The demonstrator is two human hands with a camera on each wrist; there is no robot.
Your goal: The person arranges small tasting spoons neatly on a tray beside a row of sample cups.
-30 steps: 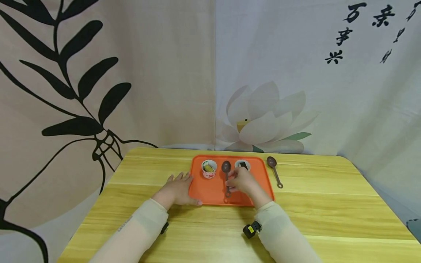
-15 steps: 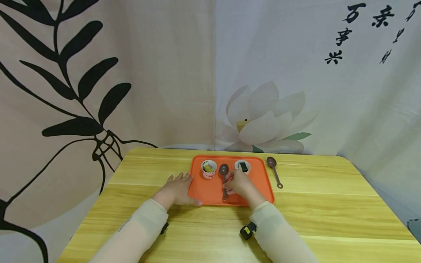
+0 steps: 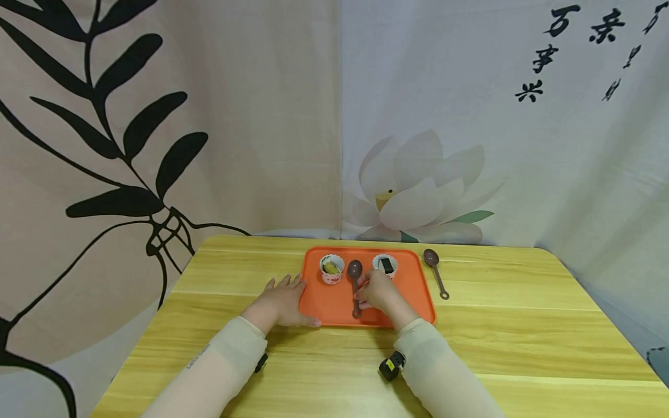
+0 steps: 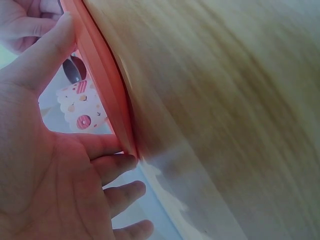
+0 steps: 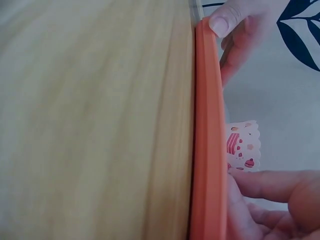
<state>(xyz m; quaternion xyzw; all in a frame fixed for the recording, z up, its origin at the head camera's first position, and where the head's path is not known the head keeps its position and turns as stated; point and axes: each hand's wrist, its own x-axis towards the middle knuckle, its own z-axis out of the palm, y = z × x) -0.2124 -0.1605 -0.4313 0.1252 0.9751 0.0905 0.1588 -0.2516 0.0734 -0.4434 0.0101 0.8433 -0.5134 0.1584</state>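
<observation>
Left hand [image 3: 284, 303], fingers apart, rests against the left and near rims of the orange tray [image 3: 329, 307], presumably to steady it. Right hand [image 3: 385, 292], fingers clamped on the handle of the brown spoon [image 3: 355, 269], likely for fine control, holds it mid-tray, between left cup [image 3: 331, 279] and right cup [image 3: 394, 270].
</observation>
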